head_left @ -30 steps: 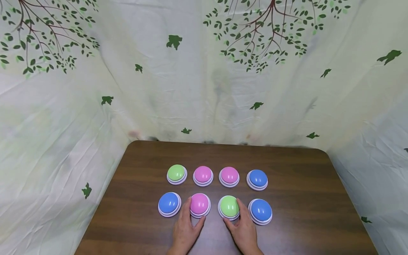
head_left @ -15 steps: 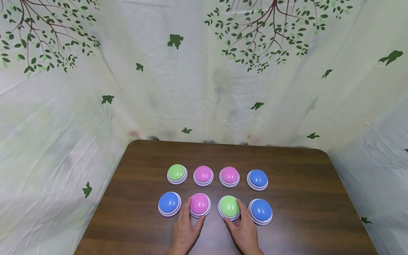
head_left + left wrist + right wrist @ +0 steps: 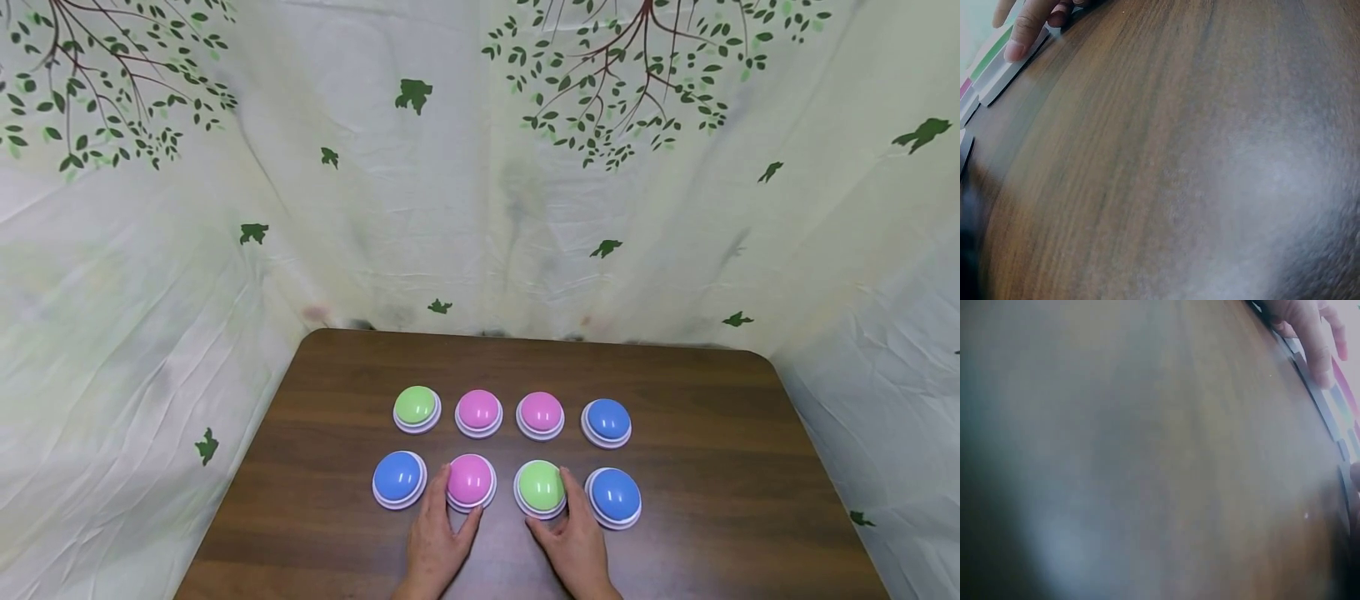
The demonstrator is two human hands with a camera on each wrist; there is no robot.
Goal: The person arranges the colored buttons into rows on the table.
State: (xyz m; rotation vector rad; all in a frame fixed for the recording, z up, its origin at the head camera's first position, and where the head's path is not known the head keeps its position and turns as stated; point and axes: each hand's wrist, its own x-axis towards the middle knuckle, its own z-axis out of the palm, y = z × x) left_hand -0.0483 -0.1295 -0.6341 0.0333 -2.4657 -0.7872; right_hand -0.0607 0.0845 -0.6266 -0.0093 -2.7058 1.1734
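Eight would exceed a plain tally, so several dome push buttons with white bases stand in two rows. My left hand (image 3: 438,537) holds the near-row pink button (image 3: 469,480), forefinger along its left side and thumb at its lower right rim. Around the near-row green button (image 3: 541,486) is my right hand (image 3: 576,537), forefinger on the right side and thumb at the lower left rim. The left wrist view catches the right hand's thumb (image 3: 1017,49) against the green button's white base (image 3: 1004,75). In the right wrist view, the left hand's thumb (image 3: 1319,369) overlaps the pink button's base.
Blue buttons flank the hands, one at left (image 3: 398,479) and one at right (image 3: 614,495). Behind them are a green button (image 3: 416,407), two pink buttons (image 3: 477,411) and a blue button (image 3: 607,421). The brown wooden table (image 3: 712,467) backs onto a leaf-printed cloth (image 3: 480,183).
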